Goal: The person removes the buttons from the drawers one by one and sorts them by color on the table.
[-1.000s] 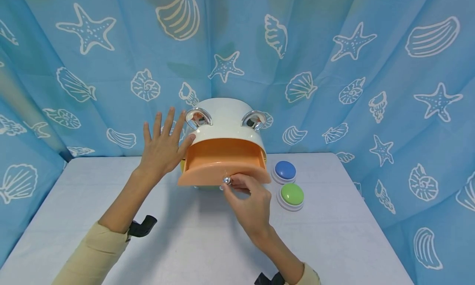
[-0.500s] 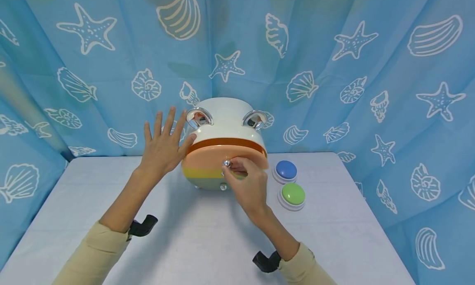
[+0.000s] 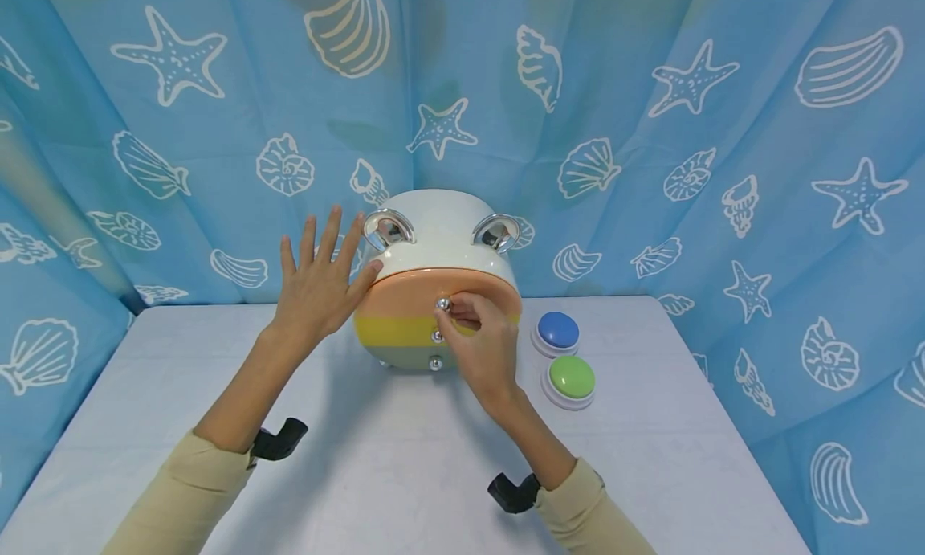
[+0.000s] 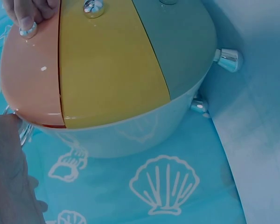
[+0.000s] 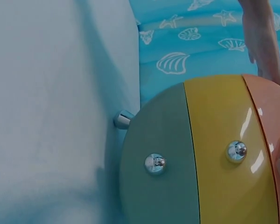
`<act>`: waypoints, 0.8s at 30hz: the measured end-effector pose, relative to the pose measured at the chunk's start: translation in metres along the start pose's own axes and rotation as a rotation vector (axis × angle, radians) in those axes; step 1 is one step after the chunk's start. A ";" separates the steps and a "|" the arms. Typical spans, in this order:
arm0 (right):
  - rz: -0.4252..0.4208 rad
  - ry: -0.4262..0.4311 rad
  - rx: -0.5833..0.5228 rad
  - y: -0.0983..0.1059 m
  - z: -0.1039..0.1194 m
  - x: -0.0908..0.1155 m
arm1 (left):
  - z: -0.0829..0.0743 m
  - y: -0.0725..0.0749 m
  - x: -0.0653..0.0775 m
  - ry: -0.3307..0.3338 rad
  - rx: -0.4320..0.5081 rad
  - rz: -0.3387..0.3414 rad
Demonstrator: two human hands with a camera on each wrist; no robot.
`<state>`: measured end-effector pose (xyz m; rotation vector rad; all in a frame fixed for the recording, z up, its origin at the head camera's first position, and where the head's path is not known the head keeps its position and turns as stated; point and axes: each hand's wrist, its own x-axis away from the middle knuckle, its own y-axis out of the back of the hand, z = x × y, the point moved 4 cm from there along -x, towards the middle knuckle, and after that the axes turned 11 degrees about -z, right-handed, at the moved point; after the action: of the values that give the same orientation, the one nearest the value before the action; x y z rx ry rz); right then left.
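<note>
A small rounded white cabinet [image 3: 438, 230] with three drawers stands at the back of the table. Its orange top drawer [image 3: 405, 291] sits flush with the front, above a yellow drawer [image 3: 393, 331] and a grey-green one [image 3: 401, 357]. My right hand [image 3: 486, 350] pinches the silver knob [image 3: 443, 304] of the orange drawer between thumb and fingers. Fingers spread and straight, my left hand [image 3: 315, 290] rests its thumb against the cabinet's left side. In the left wrist view, silver feet [image 4: 228, 59] show under the cabinet.
Right of the cabinet, a blue push button [image 3: 557, 331] and a green push button [image 3: 571, 378] stand on white bases. A white cloth covers the table [image 3: 405, 475]. Behind it hangs a blue shell-print curtain [image 3: 477, 73].
The orange drawer has slid back from pulled out to flush with the cabinet, my right hand moving away from me with its knob. My left hand has stayed put.
</note>
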<state>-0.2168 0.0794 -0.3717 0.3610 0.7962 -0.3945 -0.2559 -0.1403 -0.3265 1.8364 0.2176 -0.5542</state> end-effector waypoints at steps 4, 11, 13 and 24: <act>0.010 -0.006 0.005 -0.002 -0.001 -0.001 | 0.000 0.000 0.001 0.004 0.002 0.001; 0.026 -0.017 -0.032 -0.004 -0.004 -0.001 | 0.001 -0.001 0.000 0.006 0.007 -0.007; 0.040 -0.043 -0.073 -0.004 -0.007 0.001 | 0.001 -0.001 0.000 0.006 0.011 -0.007; 0.104 -0.276 -0.180 -0.004 -0.035 0.037 | 0.001 -0.002 0.001 0.004 0.016 -0.020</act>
<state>-0.2169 0.0843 -0.4229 0.1739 0.5361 -0.2659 -0.2565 -0.1402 -0.3288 1.8526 0.2349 -0.5677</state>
